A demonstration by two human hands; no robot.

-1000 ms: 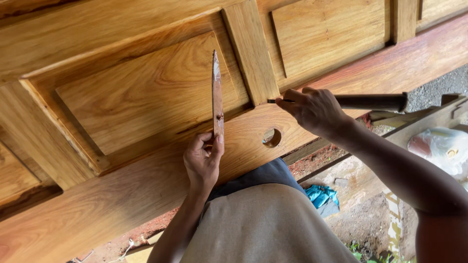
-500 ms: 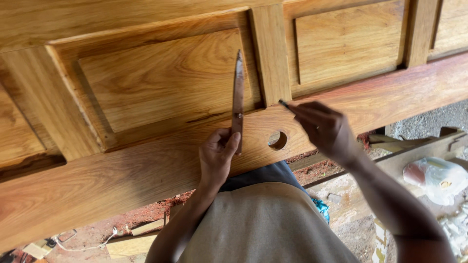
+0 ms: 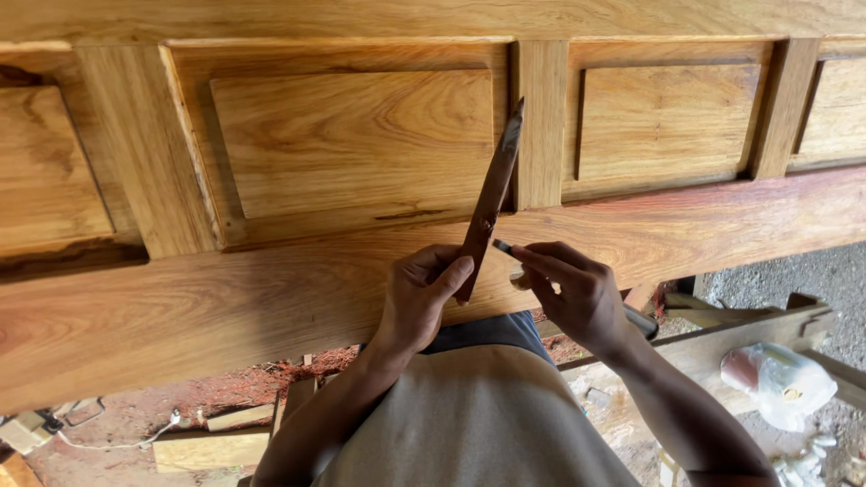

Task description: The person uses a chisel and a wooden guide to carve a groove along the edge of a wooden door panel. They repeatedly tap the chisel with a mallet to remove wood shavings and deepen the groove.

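Left hand gripping upright chisel, right hand pinching pencil beside it, over wooden door

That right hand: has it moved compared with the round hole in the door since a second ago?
Yes. The right hand was off to the right of the round hole; now it lies over it, hiding it, close beside the left hand holding the flat tool.

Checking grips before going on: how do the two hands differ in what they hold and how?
The left hand grips a long flat blade, which stands upward against the wooden door. The right hand pinches a short, dark, pencil-like stick, pointing at the blade. Both hands rest over the door's lower rail.
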